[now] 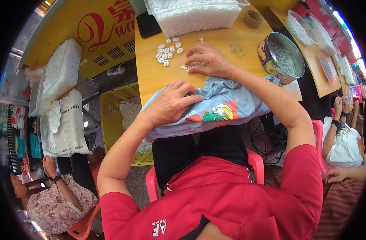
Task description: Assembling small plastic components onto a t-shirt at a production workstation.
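On the blue cloth (239, 92) with a cartoon print, draped over the table's near edge, rests my left hand (173, 100). Its fingers are curled in and its thumb points right; whatever they may hold is hidden. Farther right, my right hand (213, 61) reaches over the wooden table with fingers bent down and somewhat apart. Small white oval pieces with two dark holes (184, 67) lie beside and partly under its fingertips. Left of it is a loose group of the same white pieces (164, 56), and a single piece (201, 39) lies just beyond.
A clear tub (195, 20) heaped with white pieces stands at the back. To the right, a round tin (269, 64) holds small metal parts, and a few metal bits (236, 49) lie nearby. A yellow crate (111, 120) sits below left. Other people sit at both sides.
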A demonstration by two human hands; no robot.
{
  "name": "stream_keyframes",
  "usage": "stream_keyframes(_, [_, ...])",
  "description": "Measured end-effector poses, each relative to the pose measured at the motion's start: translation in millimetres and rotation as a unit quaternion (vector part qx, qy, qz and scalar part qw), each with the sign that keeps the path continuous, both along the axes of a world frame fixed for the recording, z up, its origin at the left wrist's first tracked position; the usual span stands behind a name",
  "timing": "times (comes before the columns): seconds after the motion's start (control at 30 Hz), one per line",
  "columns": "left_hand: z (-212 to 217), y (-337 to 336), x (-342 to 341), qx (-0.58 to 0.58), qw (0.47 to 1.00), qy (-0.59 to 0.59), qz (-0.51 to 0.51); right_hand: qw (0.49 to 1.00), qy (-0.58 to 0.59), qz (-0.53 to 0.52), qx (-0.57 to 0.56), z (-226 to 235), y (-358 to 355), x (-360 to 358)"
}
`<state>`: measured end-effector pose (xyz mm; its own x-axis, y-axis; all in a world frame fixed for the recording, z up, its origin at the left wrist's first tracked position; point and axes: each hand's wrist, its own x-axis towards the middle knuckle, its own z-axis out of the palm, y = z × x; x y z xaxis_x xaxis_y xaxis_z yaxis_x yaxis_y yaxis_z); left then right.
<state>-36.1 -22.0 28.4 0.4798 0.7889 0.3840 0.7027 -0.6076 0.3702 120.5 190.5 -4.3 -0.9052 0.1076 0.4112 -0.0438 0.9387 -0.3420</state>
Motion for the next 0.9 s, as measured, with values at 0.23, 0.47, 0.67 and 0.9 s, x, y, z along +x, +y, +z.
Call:
stream_keyframes(0.23, [-1.6, 0.6, -1.3, -0.006, 1.000, -0.002, 0.002, 0.998, 0.064, -0.020, 0.003, 3.6, -6.4, -2.4])
stream_keyframes(0.47, [-0.7, 2.4, -0.6, -0.005, 1.000, -0.013, 0.000, 0.987, 0.049, -0.092, 0.120, 9.9, -4.8, -0.1])
stream_keyframes(0.67, [-1.3, 4.8, -1.6, -0.014, 1.000, -0.017, -0.005, 0.988, 0.048, -0.071, 0.126, 7.1, 1.5, -9.7])
stream_keyframes(0.9, [-1.1, 6.1, -1.4, -0.019, 1.000, -0.019, -0.006, 0.983, 0.052, -0.067, 0.162, 6.2, -0.3, -10.5])
